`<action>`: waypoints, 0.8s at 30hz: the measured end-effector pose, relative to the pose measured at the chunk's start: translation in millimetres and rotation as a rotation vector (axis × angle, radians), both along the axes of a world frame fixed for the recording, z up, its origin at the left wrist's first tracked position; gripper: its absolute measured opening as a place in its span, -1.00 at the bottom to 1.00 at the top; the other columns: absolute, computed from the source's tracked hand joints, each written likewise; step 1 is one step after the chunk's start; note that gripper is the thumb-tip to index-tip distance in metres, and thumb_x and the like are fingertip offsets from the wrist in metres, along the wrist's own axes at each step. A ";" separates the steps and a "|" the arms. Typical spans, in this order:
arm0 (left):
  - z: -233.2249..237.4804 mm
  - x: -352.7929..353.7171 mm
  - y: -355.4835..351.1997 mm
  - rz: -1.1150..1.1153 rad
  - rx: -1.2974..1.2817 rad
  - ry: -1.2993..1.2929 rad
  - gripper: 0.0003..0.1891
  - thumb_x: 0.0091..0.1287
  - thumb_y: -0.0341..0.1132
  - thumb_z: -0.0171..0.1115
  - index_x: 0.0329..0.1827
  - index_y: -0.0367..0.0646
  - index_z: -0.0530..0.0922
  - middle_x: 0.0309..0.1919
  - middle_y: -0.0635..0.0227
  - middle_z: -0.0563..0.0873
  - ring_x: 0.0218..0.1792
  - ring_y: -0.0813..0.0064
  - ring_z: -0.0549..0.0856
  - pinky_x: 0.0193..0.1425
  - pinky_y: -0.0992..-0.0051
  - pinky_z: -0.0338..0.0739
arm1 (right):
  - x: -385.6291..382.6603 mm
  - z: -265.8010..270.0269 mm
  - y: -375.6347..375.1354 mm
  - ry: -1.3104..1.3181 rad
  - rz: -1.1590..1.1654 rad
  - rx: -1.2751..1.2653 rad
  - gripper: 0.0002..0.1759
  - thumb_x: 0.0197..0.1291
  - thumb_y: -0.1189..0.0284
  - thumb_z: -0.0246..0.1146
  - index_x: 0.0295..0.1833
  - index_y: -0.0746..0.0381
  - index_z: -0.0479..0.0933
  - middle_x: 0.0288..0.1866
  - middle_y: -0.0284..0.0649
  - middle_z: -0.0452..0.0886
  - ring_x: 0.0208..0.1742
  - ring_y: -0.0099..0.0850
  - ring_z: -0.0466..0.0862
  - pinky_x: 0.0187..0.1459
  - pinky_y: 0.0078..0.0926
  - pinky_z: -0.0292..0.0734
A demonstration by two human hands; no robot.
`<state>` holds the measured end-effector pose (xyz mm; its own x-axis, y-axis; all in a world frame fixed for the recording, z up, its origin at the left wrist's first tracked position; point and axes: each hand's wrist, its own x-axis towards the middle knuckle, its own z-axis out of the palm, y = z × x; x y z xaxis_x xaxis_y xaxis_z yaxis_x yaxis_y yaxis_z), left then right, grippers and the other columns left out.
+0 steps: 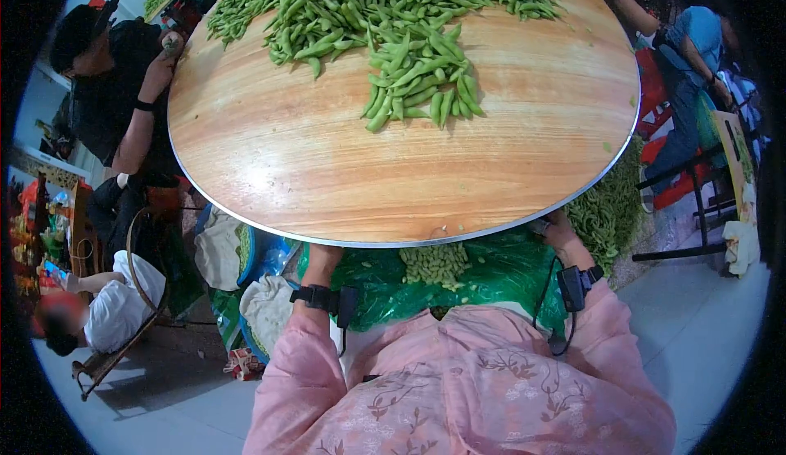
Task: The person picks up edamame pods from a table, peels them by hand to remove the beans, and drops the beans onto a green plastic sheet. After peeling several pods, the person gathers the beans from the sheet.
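My left hand reaches under the near rim of the round wooden table, its fingers hidden below the top. Further right, my right hand is also at the rim; the back of it shows, but its fingers are covered. Between my wrists a green plastic sheet is spread over my lap. A small heap of shelled green beans lies on it, with a few loose beans around. On the table, a small cluster of edamame pods sits in front of a large pile of pods.
At the left, a person in black holds a hand near the table edge. Another person sits in a chair at lower left. Cloth-covered containers stand by my left side. More greenery heaps on the floor at right, near a black-legged stand.
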<state>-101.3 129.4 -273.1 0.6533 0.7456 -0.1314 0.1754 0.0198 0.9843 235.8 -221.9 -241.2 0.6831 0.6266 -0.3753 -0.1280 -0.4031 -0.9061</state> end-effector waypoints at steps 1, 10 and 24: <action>35.1 4.7 -9.8 -0.182 0.739 0.551 -0.61 0.25 -0.28 -0.07 0.15 -0.17 0.30 0.09 0.18 0.44 0.09 0.26 0.43 0.12 0.38 0.35 | 2.2 -4.7 -2.4 -0.028 -0.042 0.077 -0.59 -0.15 0.41 0.33 -0.13 0.34 0.47 -0.29 -0.24 0.57 -0.44 -0.43 0.51 -0.43 -0.48 0.40; 69.1 -6.8 -26.1 0.106 0.493 0.495 -0.67 0.17 -0.43 -0.05 0.00 -0.33 0.30 -0.17 -0.17 0.53 -0.09 -0.10 0.50 -0.05 0.18 0.39 | -8.4 56.4 4.6 -0.205 0.150 -0.260 -0.62 -0.14 0.44 0.26 -0.15 0.40 0.48 -0.41 -0.25 0.55 -0.50 -0.50 0.48 -0.53 -0.54 0.34; 89.0 -24.6 -47.7 0.124 0.474 0.554 -0.75 0.21 -0.37 -0.05 -0.14 -0.37 0.28 -0.27 -0.22 0.53 -0.18 -0.18 0.50 -0.15 0.12 0.38 | -61.7 107.9 -7.8 -0.274 0.157 -0.244 -0.75 -0.11 0.51 0.22 -0.27 0.41 0.44 -0.40 -0.21 0.53 -0.46 -0.50 0.48 -0.47 -0.49 0.37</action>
<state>-125.9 81.6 -184.0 0.4923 0.8681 -0.0631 0.6732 -0.3338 0.6599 174.1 -229.7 -133.3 0.6818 0.6459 -0.3434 0.1850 -0.6064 -0.7733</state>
